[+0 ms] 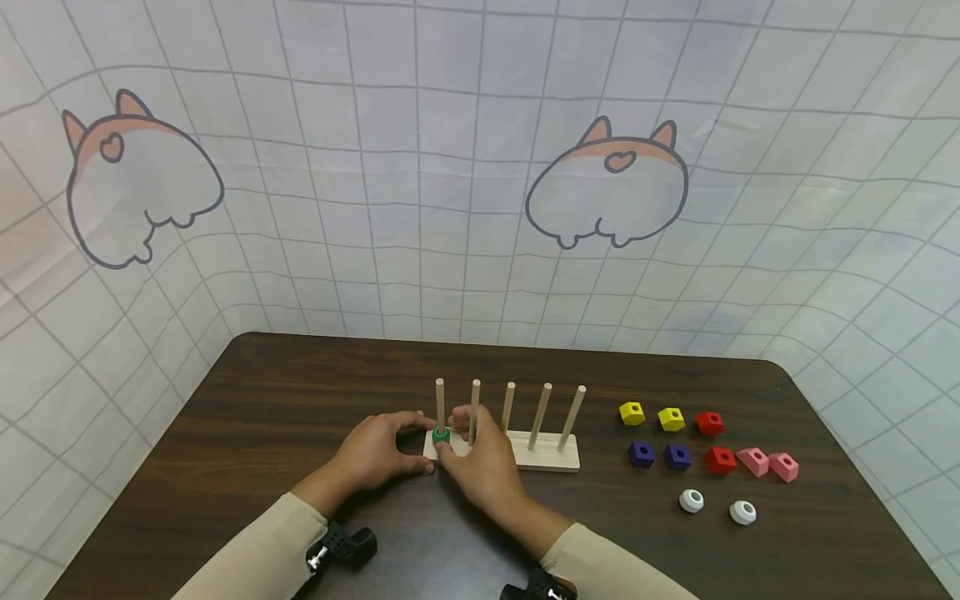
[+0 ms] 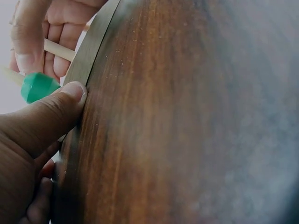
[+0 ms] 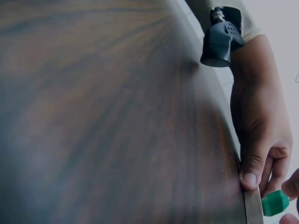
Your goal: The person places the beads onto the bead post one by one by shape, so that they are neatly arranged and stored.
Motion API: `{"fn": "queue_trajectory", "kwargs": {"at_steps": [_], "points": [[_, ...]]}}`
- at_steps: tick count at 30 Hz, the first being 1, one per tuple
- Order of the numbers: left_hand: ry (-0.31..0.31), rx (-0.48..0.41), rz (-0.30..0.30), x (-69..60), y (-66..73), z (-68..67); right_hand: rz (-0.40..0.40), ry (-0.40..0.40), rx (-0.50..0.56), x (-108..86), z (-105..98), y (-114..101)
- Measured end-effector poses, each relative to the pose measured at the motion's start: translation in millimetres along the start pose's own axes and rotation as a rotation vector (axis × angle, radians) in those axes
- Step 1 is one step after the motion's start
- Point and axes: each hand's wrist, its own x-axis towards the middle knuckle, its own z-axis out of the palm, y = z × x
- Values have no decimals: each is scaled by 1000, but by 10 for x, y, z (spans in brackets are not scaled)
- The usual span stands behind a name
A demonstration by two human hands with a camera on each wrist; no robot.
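Observation:
My left hand (image 1: 371, 452) grips the left end of a pale wooden base (image 1: 551, 454) that carries several upright pegs. In the left wrist view, the thumb of that hand (image 2: 32, 126) presses the base's edge (image 2: 86, 56). A green block (image 1: 441, 436) sits low around the leftmost peg (image 1: 440, 400). Beside it is my right hand (image 1: 487, 467), fingers bent around the second peg and thumb near the block. In the right wrist view, a gap shows between the right fingertips and the green block (image 3: 275, 203), and they hold nothing.
Right of the base lie yellow blocks (image 1: 632, 413), red blocks (image 1: 721, 460), dark blue blocks (image 1: 641, 454), pink blocks (image 1: 784, 467) and white rounded pieces (image 1: 743, 512), all on the dark wooden table (image 1: 300, 375). A printed curtain (image 1: 420, 192) hangs behind.

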Motion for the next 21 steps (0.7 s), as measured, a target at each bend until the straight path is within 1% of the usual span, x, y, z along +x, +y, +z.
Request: {"fn": "queue_trajectory", "kwargs": {"at_steps": [2, 4, 10, 14, 17, 21], "points": [[-1, 0, 5, 5, -4, -1, -15, -10, 2, -19, -27, 0], [-2, 0, 10, 8, -4, -1, -27, -41, 6, -36, -74, 6], [-1, 11, 16, 8, -10, -4, -26, -206, -14, -83, -272, 10], [2, 15, 17, 9, -14, -1, -35, -283, -31, -142, -404, 18], [6, 13, 11, 7, -9, 1, -72, -304, -16, -193, -504, 54], [5, 10, -2, 4, -1, 4, -121, -300, -12, -267, -659, 129]]}}
